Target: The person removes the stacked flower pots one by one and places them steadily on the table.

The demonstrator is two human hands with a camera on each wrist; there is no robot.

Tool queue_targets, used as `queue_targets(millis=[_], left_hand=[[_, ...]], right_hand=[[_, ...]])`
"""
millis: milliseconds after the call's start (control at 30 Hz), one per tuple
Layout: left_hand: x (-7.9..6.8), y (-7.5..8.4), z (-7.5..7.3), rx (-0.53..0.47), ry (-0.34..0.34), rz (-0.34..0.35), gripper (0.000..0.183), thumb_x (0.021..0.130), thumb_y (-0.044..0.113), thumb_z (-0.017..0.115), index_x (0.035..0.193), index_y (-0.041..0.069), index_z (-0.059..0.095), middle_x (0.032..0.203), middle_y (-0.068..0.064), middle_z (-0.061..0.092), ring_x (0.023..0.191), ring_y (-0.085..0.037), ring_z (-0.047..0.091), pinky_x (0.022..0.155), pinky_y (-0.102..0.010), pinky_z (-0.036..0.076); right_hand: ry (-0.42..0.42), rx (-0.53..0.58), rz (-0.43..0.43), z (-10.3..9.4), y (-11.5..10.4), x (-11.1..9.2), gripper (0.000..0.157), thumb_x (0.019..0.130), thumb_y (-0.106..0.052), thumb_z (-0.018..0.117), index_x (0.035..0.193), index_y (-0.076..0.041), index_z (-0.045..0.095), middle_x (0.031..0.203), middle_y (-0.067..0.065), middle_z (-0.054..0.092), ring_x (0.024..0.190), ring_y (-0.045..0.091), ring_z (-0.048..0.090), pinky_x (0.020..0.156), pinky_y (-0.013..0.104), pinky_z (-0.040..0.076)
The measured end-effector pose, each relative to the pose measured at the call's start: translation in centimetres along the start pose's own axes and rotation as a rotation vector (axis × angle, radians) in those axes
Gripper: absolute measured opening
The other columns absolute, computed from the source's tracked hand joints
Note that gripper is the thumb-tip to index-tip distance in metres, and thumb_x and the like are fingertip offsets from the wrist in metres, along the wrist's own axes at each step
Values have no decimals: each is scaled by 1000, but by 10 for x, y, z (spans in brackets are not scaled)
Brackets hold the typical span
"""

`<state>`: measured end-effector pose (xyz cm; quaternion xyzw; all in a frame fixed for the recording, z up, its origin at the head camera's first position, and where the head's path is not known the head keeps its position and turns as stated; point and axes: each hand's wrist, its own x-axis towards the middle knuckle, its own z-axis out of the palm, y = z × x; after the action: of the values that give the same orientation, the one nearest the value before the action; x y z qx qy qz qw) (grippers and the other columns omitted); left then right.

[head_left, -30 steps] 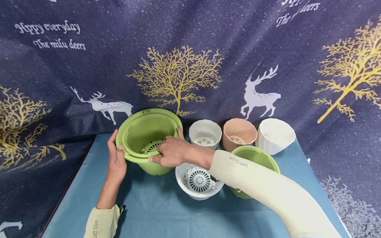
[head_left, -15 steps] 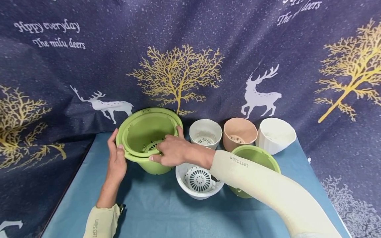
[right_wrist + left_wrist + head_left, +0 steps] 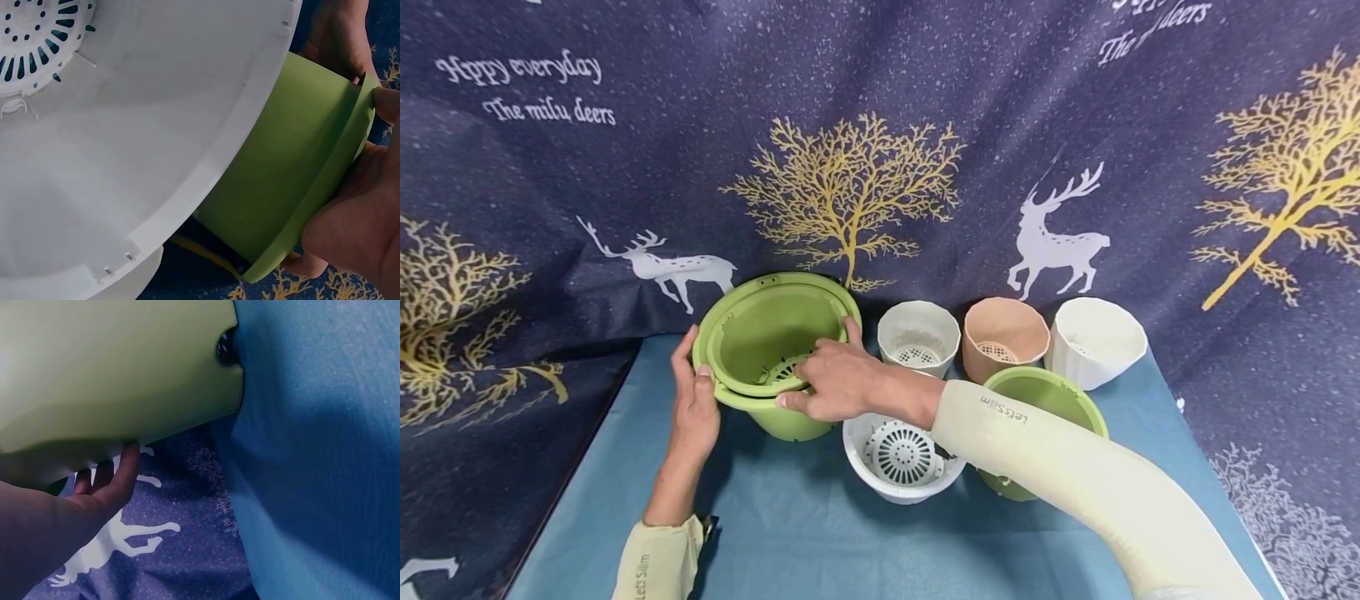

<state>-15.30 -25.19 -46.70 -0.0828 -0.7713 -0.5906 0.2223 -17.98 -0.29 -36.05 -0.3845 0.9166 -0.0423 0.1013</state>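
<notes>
Two green plastic flowerpots stand nested at the left of the table, tipped toward me. The inner flowerpot (image 3: 752, 325) has a slotted base. Around it shows the wide rim of the outer flowerpot (image 3: 793, 423). My left hand (image 3: 694, 408) holds the left side, thumb at the rim and fingers along the outside wall, as the left wrist view also shows. At the right front of the rim, my right hand (image 3: 838, 379) grips with its thumb outside and fingers reaching inside. In the right wrist view a white flowerpot (image 3: 175, 125) covers much of the scene.
That white pot with a slotted base stands below my right forearm. Another green pot (image 3: 1037, 383) is partly hidden by my sleeve. Behind them, a grey pot (image 3: 917, 321), a terracotta pot (image 3: 1000, 321) and a white faceted pot (image 3: 1093, 358) line the printed backdrop.
</notes>
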Motion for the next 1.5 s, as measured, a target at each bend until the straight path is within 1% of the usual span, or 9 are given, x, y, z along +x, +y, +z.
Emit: queue_targets(millis=[100,167,267,333,467,700,867,1133,1500], left_hand=[[0,0,0,3,1,-10,55,116,25,32,169,16,22,173,-11,25,152,-18,31,118,-16,25],[0,0,-1,7,-1,-15,55,116,26,32,169,17,21,173,-10,24,153,-21,30,117,-16,25],[0,0,-1,8,-6,-11,55,116,27,32,169,17,21,173,-10,24,153,-24,30,117,-16,25],[0,0,-1,9,-8,-8,55,116,27,32,169,17,21,173,-11,24,153,-25,30,117,-16,25],[0,1,-1,18,-3,-22,55,116,27,32,169,17,21,173,-10,24,153,-26,30,117,-17,26],[0,4,2,144,28,-68,54,116,24,28,170,22,22,174,-7,25,154,-23,28,118,-23,23],[-1,4,3,154,30,-89,55,116,25,25,170,24,20,174,-5,25,154,-22,29,117,-23,24],[0,5,3,145,25,-89,56,115,22,23,170,21,19,174,-6,25,153,-23,29,117,-22,23],[-1,8,4,219,57,-102,56,114,20,27,169,22,24,173,-7,28,154,-26,29,119,-28,24]], right_hand=[[28,-2,-10,1,0,0,57,107,-66,39,123,-26,76,114,-9,75,123,18,57,122,69,3],[47,-5,-9,2,0,0,55,106,-68,40,110,-27,77,101,-11,74,118,18,59,122,69,5],[74,-8,-2,3,0,0,53,104,-70,42,91,-28,72,84,-13,67,113,17,60,121,70,7],[90,-14,1,4,0,1,53,104,-71,43,85,-29,68,78,-13,63,112,17,60,121,70,8],[124,-31,-7,6,1,2,53,104,-71,43,82,-29,67,76,-13,62,107,17,61,121,69,9],[226,-45,-5,9,3,3,56,103,-70,46,69,-28,61,64,-13,56,94,16,61,119,71,14],[273,-29,12,11,3,4,59,101,-73,49,65,-27,59,60,-13,54,89,16,59,116,75,16],[305,-18,57,9,3,4,65,95,-81,52,59,-27,51,57,-11,52,81,13,55,109,76,24],[291,7,58,0,5,5,64,89,-84,58,59,-28,49,55,-12,51,74,10,53,96,62,34]])
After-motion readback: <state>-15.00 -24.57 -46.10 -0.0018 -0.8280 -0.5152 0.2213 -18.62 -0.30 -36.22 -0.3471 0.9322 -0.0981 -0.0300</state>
